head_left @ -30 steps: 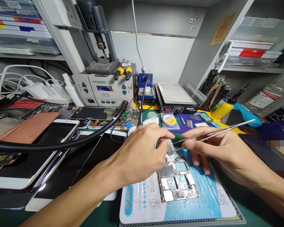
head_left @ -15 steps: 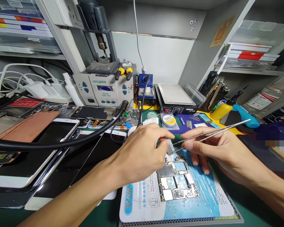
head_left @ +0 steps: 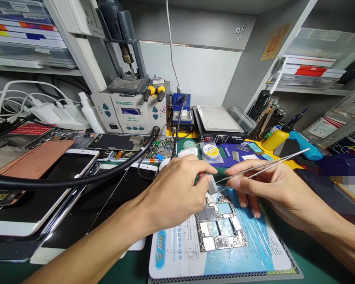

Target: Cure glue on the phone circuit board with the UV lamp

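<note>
Between the thumb and fingers of my left hand (head_left: 182, 183) is a small flat grey metal piece (head_left: 213, 184), its far part hidden by the fingers. My right hand (head_left: 263, 185) pinches long thin metal tweezers (head_left: 272, 162), whose tips reach to the right side of that piece; whether they touch it I cannot tell. Just below both hands a phone circuit board (head_left: 221, 240) with square cutouts lies flat on a white and blue printed mat (head_left: 248, 260).
Phones and screens (head_left: 14, 221) cover the left side, and a thick black hose (head_left: 77, 182) arches over them. A hot air station (head_left: 130, 112) and a heating plate (head_left: 220, 118) stand behind. At the right are a yellow bottle (head_left: 275, 140) and a blue tool (head_left: 306, 146).
Both hands keep nearly the same pose and grip. The tweezers have shifted very slightly, and the whole view has drifted a little.
</note>
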Demonstrator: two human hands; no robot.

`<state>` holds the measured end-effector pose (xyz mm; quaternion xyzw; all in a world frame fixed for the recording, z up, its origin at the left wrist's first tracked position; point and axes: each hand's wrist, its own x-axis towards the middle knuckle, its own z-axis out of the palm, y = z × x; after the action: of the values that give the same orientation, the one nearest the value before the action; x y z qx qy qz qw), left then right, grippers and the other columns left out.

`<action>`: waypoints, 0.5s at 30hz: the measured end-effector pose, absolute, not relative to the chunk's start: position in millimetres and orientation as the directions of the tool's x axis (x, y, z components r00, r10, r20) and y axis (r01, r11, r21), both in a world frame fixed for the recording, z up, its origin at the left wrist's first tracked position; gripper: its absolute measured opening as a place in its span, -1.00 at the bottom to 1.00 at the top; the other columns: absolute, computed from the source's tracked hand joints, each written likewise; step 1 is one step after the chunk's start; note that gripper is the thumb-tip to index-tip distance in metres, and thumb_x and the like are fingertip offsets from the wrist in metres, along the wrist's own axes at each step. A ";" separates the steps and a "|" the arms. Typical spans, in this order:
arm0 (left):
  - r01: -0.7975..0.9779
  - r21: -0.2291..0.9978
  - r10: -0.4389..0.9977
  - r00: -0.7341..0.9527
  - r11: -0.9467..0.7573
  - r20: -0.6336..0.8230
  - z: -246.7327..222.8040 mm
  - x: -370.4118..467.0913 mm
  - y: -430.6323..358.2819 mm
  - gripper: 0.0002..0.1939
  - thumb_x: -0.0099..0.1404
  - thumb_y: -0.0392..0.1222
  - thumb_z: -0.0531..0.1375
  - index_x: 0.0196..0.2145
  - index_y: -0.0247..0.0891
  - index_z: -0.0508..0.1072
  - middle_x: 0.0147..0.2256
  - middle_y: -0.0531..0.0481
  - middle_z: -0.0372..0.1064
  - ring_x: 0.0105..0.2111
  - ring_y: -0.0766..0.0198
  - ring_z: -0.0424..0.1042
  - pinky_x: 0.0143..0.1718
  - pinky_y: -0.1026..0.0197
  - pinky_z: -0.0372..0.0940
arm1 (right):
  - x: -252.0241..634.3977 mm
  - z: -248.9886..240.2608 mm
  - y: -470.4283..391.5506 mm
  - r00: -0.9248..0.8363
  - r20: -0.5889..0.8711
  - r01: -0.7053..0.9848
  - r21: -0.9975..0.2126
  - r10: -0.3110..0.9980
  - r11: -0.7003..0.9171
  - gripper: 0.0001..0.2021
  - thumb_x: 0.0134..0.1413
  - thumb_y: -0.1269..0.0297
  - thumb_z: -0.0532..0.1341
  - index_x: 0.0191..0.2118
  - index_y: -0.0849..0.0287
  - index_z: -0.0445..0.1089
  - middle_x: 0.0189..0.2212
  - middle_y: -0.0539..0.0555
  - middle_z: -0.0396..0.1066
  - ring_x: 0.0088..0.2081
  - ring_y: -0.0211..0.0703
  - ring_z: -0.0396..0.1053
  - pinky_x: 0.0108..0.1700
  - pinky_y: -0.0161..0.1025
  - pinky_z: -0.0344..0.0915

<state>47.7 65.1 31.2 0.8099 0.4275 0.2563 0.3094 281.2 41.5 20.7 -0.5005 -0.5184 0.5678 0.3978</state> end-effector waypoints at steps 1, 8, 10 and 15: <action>0.534 0.721 0.851 0.503 -0.442 0.150 31.4 47.5 64.9 -0.64 0.43 -0.23 0.13 0.02 -0.15 0.69 -0.35 0.04 0.43 -0.46 0.33 0.24 -0.22 0.13 0.26 | 281.4 20.7 41.3 -0.182 -0.156 0.068 -0.987 0.971 -0.146 -0.72 0.02 0.17 0.60 -0.20 0.18 0.67 -0.65 0.02 0.53 -0.67 -0.26 0.41 -0.69 -0.45 0.38; 0.528 0.740 0.860 0.493 -0.416 0.131 31.9 47.1 64.1 -0.66 0.45 -0.19 0.16 0.03 -0.16 0.68 -0.32 0.05 0.45 -0.49 0.37 0.21 -0.37 0.17 0.16 | 281.8 21.0 40.7 -0.181 -0.158 0.076 -0.986 0.971 -0.146 -0.73 0.03 0.16 0.60 -0.20 0.18 0.67 -0.65 0.01 0.54 -0.68 -0.28 0.41 -0.69 -0.45 0.39; 0.523 0.751 0.864 0.488 -0.403 0.124 31.2 46.9 64.5 -0.68 0.45 -0.17 0.17 0.02 -0.15 0.68 -0.30 0.05 0.47 -0.50 0.38 0.20 -0.41 0.19 0.13 | 281.9 20.7 41.0 -0.180 -0.157 0.076 -0.987 0.971 -0.145 -0.74 0.03 0.17 0.60 -0.21 0.17 0.67 -0.65 0.01 0.53 -0.67 -0.27 0.41 -0.69 -0.46 0.39; 0.495 0.786 0.875 0.470 -0.369 0.115 29.9 45.6 65.1 -0.72 0.43 -0.14 0.19 -0.04 -0.14 0.68 -0.36 0.10 0.45 -0.50 0.39 0.21 -0.45 0.22 0.12 | 282.7 19.3 40.8 -0.172 -0.155 0.064 -0.987 0.973 -0.146 -0.73 0.03 0.15 0.59 -0.21 0.18 0.67 -0.65 0.00 0.52 -0.68 -0.26 0.41 -0.70 -0.44 0.38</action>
<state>45.6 65.1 29.9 0.7819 0.4382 0.2705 0.3513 282.7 40.8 19.3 -0.5027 -0.5154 0.5661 0.4014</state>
